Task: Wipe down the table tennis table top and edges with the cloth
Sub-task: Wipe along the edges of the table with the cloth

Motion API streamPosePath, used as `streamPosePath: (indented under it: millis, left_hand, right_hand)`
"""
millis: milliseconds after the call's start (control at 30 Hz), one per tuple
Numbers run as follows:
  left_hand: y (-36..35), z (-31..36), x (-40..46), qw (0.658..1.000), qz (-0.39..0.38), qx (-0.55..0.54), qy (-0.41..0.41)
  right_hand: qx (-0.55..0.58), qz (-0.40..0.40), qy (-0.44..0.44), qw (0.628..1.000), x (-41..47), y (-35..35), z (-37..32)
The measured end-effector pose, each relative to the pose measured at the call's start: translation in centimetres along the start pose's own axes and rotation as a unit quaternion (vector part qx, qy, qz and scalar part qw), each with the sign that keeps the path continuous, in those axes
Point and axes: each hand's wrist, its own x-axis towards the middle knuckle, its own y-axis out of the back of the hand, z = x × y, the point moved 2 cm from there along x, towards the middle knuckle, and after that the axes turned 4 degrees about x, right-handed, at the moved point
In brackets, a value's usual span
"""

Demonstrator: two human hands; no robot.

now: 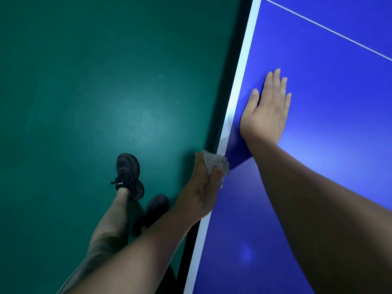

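Cloth [215, 162] gripped by left hand [200, 189], one table [328, 145], two shoes [128, 175]

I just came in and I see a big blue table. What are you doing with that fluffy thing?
A person is wiping a table tennis table. The left hand grips a pale cloth and presses it against the table's white edge. The right hand lies flat on the blue top, fingers straight, holding nothing. The person stands beside the table on a green floor.
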Motion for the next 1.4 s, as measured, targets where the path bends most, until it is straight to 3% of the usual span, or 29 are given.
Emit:
streamPosePath:
  millis: [100, 333, 467, 600, 733, 833, 1000, 1167, 1233, 1333, 1400]
  left_hand:
    - [0.7, 5.3, 4.9, 0.998, 0.007, -0.007, -0.059]
    - [2.5, 14.1, 19.8, 0.996, 0.047, 0.081, 0.01]
    - [2.2, 13.8, 18.4, 0.995, 0.04, 0.049, -0.073]
    - [2.0, 9.8, 13.0, 0.996, 0.001, 0.069, 0.054]
    - [2.3, 7.5, 11.0, 0.994, -0.026, 0.098, 0.048]
    - [2.4, 9.2, 13.7, 0.998, -0.032, 0.043, 0.042]
    - [2.7, 13.8, 19.5, 0.999, -0.01, 0.032, -0.021]
    - [3.9, 19.4, 23.7, 0.998, -0.006, 0.057, -0.027]
    - [3.9, 19.8, 23.6, 0.996, 0.0, 0.085, 0.0]
    - [3.8, 19.3, 22.0, 0.998, -0.002, 0.055, -0.044]
    - [3.5, 17.6, 20.2, 0.999, -0.013, 0.031, -0.03]
  right_hand:
    - [0.0, -0.007, -0.009, 1.0, 0.2, -0.1, 0.0]
    - [0.002, -0.008, 0.001, 1.0, 0.3, 0.0, 0.1]
    - [-0.005, -0.001, 0.002, 1.0, 0.2, 0.1, 0.0]
    - [-0.011, 0.003, 0.007, 1.0, 0.2, 0.0, -0.1]
    - [-0.005, -0.009, -0.003, 1.0, 0.2, 0.0, -0.2]
    - [-0.002, -0.005, -0.004, 1.0, 0.3, 0.1, -0.1]
    - [0.002, -0.007, -0.001, 1.0, 0.5, 0.1, -0.1]
    - [0.018, -0.008, -0.003, 1.0, 0.6, 0.1, 0.1]
    - [0.022, -0.009, -0.007, 1.0, 0.6, 0.2, 0.1]
    - [0.024, -0.014, -0.005, 1.0, 0.6, 0.2, 0.1]
    - [0.021, -0.017, -0.005, 1.0, 0.7, 0.3, 0.1]
